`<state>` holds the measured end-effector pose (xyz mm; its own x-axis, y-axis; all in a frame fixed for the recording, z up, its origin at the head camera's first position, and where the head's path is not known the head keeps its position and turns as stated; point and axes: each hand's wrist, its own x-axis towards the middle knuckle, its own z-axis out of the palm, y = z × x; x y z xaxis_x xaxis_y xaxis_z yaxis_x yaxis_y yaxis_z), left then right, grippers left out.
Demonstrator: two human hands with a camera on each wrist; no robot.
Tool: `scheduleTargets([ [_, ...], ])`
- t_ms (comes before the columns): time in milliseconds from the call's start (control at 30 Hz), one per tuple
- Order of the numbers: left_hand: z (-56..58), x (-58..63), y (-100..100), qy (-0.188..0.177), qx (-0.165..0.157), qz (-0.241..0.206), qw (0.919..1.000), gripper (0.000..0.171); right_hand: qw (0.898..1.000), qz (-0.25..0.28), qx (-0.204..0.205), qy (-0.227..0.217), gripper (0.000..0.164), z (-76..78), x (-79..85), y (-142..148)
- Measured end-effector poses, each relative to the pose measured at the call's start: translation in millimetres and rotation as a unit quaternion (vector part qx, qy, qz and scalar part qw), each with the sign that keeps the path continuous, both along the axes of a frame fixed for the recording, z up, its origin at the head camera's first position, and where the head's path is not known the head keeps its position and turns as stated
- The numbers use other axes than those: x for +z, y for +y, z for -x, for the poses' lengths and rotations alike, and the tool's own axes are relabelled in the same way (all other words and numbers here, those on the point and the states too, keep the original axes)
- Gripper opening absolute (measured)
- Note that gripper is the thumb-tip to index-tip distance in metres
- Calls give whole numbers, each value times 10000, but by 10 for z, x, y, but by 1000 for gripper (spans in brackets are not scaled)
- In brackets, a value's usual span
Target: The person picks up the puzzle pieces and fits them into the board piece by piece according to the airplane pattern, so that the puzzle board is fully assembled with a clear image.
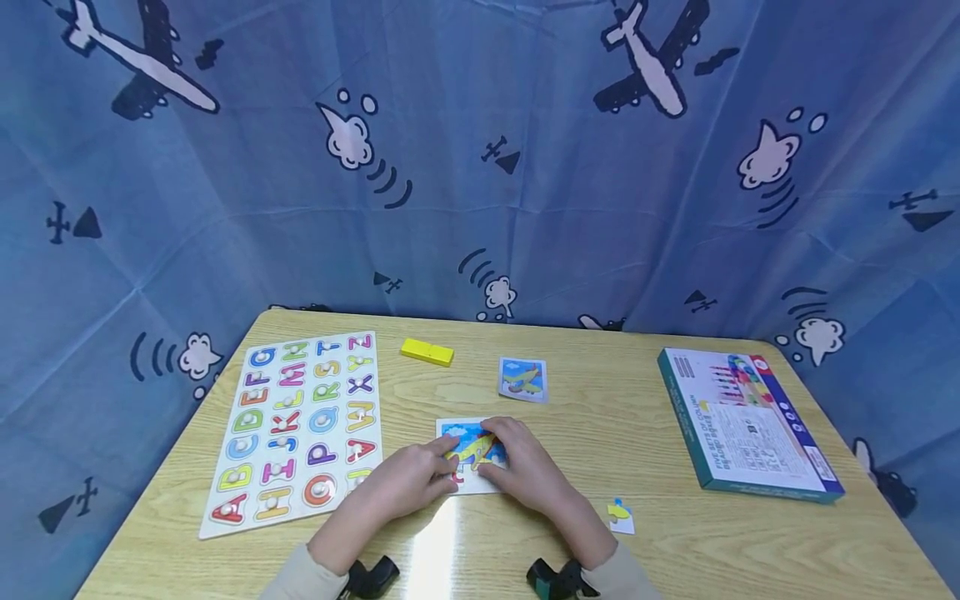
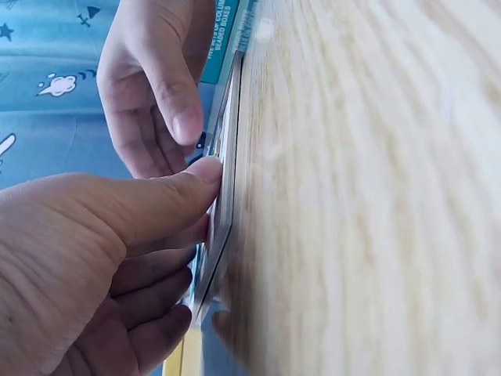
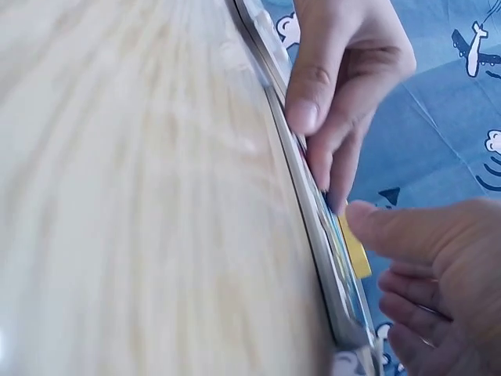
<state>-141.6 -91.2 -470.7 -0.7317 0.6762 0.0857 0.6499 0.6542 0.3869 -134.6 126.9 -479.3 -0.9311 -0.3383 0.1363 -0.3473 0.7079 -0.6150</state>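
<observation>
A small jigsaw board (image 1: 448, 490) with a white border and a yellow aeroplane on blue sky lies flat on the table between both hands. My left hand (image 1: 412, 479) is at its left side, thumb and fingertips touching the puzzle surface near the lower-left corner, where a bit of red shows. Over its right side is my right hand (image 1: 528, 462), index finger and thumb extended and apart, other fingers loosely bent. In the right wrist view, the right thumb (image 3: 395, 231) stands just off the board's surface. Both hands cover parts of the picture.
Right of the hands lies a loose jigsaw piece (image 1: 621, 517). Behind the board are an aeroplane picture card (image 1: 522, 380) and a yellow block (image 1: 427, 352). An alphabet peg board (image 1: 300, 425) covers the left; a beaded-boxes carton (image 1: 750, 425) sits at right. A blue curtain (image 1: 450, 167) hangs behind.
</observation>
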Motion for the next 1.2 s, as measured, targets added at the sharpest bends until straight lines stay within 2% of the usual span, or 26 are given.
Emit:
scheduleTargets([
  [200,17,-19,2,-422,67,-211,9989,34,9993,168,-71,-329,51,-98,70,212],
  [300,16,-31,-1,-602,105,-287,9977,35,9988,74,-169,-450,51,-180,76,357],
  [600,21,-24,0,-776,143,-424,9960,37,9967,-369,-213,-685,55,-449,141,808],
  [767,21,-25,-7,-818,160,-428,9956,37,9970,-620,-87,-460,55,-583,140,981],
  [1067,30,-42,-8,-871,172,-477,9949,37,9958,-828,100,-370,23,-640,109,1069],
  [1200,26,-41,-7,-917,179,-497,9944,36,9962,-802,131,-318,18,-643,88,1064],
])
